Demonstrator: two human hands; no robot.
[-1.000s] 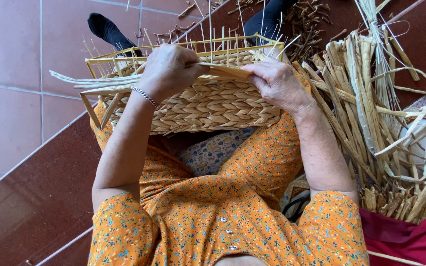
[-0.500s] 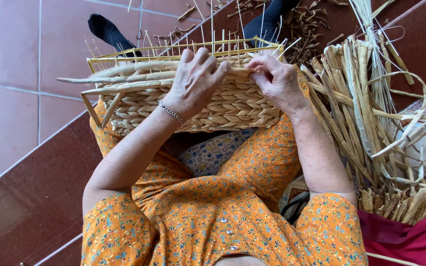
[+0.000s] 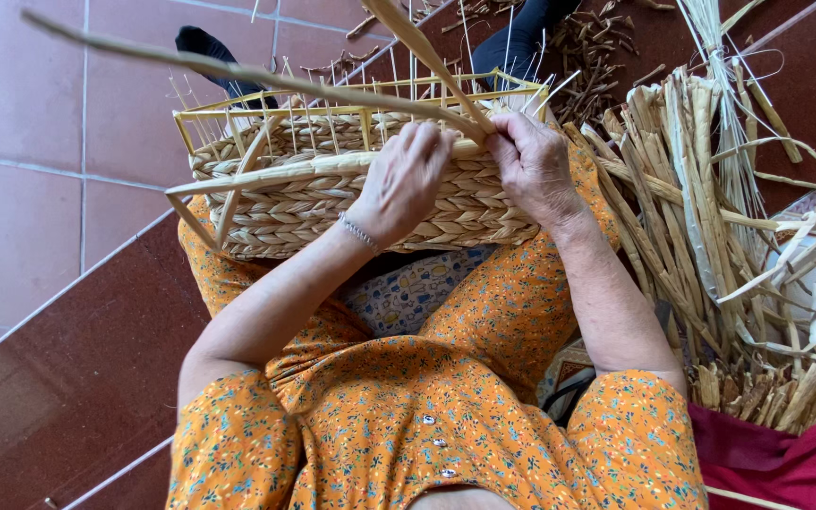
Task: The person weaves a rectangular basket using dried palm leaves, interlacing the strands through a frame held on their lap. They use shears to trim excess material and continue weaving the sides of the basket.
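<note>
Now lifted higher, the long straw strands (image 3: 238, 71) sweep up left from the right hand (image 3: 533, 165), which pinches them at the basket (image 3: 332, 194) rim. Left hand (image 3: 406, 179) curls over the weave; basket rests on the lap.

Home floor: tiles (image 3: 21, 208), reed bundle (image 3: 701, 217)
</note>
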